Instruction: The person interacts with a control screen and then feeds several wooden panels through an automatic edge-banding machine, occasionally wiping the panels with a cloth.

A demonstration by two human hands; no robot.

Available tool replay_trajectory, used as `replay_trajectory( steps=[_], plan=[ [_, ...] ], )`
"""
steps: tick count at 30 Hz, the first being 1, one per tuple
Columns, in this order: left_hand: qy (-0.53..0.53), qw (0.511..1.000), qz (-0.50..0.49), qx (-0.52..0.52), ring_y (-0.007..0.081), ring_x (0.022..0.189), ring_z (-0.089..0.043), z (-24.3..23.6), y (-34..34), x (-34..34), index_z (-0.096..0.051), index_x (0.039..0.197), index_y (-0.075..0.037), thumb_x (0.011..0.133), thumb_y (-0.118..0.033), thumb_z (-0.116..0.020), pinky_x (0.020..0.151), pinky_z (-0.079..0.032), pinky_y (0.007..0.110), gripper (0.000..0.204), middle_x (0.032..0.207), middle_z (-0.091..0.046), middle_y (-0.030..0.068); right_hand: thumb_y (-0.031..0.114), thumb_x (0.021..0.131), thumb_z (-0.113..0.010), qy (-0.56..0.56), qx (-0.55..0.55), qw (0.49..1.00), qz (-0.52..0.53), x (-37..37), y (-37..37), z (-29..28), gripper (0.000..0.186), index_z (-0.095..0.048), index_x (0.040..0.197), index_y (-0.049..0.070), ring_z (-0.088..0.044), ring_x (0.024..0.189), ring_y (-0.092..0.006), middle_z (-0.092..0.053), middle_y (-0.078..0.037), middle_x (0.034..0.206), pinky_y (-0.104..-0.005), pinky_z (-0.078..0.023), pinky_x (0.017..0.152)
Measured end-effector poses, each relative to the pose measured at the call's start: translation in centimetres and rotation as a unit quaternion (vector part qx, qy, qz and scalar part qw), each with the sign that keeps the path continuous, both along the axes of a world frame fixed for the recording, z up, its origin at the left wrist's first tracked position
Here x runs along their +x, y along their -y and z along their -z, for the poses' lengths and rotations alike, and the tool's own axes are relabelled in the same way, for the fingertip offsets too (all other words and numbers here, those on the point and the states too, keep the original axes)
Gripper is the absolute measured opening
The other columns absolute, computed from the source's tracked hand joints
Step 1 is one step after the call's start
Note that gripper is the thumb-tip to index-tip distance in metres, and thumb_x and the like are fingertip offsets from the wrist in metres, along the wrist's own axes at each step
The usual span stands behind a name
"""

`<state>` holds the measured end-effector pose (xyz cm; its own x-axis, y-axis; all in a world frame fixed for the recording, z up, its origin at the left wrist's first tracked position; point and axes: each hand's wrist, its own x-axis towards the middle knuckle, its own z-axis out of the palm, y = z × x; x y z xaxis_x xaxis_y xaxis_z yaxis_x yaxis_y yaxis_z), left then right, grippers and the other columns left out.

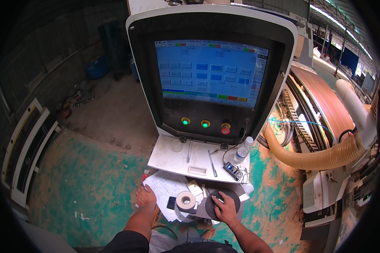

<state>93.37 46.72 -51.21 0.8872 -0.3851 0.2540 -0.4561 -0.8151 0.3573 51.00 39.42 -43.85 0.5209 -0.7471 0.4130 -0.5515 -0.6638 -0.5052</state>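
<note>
My right hand (pixel 226 207) rests over a dark computer mouse (pixel 218 197), its fingers curled round it, on a round black mouse pad (pixel 235 201). At the left edge of a stack of handwritten papers (pixel 166 187), my left hand (pixel 145 197) is closed. What it grips, if anything, is too small to make out. Between the hands, a roll of pale tape (pixel 185 201) lies partly over a dark phone (pixel 171 203). Above them stands a large control panel with a lit blue screen (pixel 211 74).
On the white ledge (pixel 169 156) lie a pen (pixel 212 163), a small black device with cables (pixel 231 170) and a clear bottle (pixel 241 154). Below the screen is a red stop button (pixel 225 129). A ribbed yellowish hose (pixel 321 158) curves beside a machine at right. White-framed equipment (pixel 31 156) stands left.
</note>
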Motion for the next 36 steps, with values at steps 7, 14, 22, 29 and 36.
replay_trajectory(
  steps=[7, 14, 22, 29, 36],
  plan=[
    [0.001, 1.0, 0.004, -0.001, 0.0458, 0.116, -0.065, -0.2, 0.1, -0.2, -0.07, 0.109, 0.0, 0.11, -0.044, -0.05, 0.102, -0.048, 0.061, 0.049, 0.117, -0.073, 0.0242, 0.014, 0.085, -0.077, -0.013, 0.005, 1.0, -0.005, -0.2, 0.0, 0.6, 0.06, -0.074, 0.144, 0.024, -0.06, 0.13, -0.0407, -0.059, -0.019, 0.153, -0.0519, -0.047, 0.111],
    [0.003, 1.0, 0.0, -0.002, 0.0451, 0.116, -0.065, 0.1, 0.1, -0.2, -0.071, 0.108, 0.0, 0.111, -0.045, -0.05, 0.102, -0.048, 0.061, 0.049, 0.117, -0.073, 0.0238, 0.015, 0.086, -0.077, -0.025, 0.016, 1.0, -0.004, -0.3, 0.0, 0.8, 0.06, -0.073, 0.145, 0.026, -0.059, 0.133, -0.0397, -0.057, -0.018, 0.155, -0.0518, -0.047, 0.113],
    [-0.016, 1.0, 0.005, 0.004, 0.046, 0.116, -0.065, -0.2, 0.4, -0.4, -0.072, 0.111, 0.001, 0.111, -0.043, -0.051, 0.104, -0.05, 0.059, 0.049, 0.118, -0.073, 0.0256, 0.013, 0.086, -0.077, -0.011, 0.014, 1.0, 0.006, -0.4, -0.1, 0.5, 0.06, -0.073, 0.145, 0.024, -0.06, 0.132, -0.0408, -0.058, -0.02, 0.154, -0.0517, -0.047, 0.112],
    [0.001, 1.0, -0.003, -0.024, 0.0479, 0.114, -0.065, 1.9, 0.3, 0.9, -0.072, 0.116, 0.004, 0.111, -0.041, -0.053, 0.103, -0.05, 0.06, 0.049, 0.118, -0.073, 0.0276, 0.014, 0.088, -0.078, -0.009, 0.019, 1.0, 0.013, -0.3, 0.1, 1.0, 0.062, -0.07, 0.149, 0.024, -0.058, 0.137, -0.0398, -0.057, -0.02, 0.156, -0.0523, -0.046, 0.114],
    [-0.019, 1.0, 0.01, 0.02, 0.0493, 0.115, -0.064, 1.5, 0.4, 0.8, -0.071, 0.131, 0.003, 0.111, -0.04, -0.052, 0.105, -0.049, 0.06, 0.05, 0.124, -0.073, 0.0275, 0.015, 0.091, -0.076, -0.016, 0.014, 1.0, 0.017, -0.7, 0.0, 1.1, 0.06, -0.069, 0.15, 0.024, -0.058, 0.137, -0.0395, -0.056, -0.019, 0.156, -0.0521, -0.046, 0.113]
  ],
)
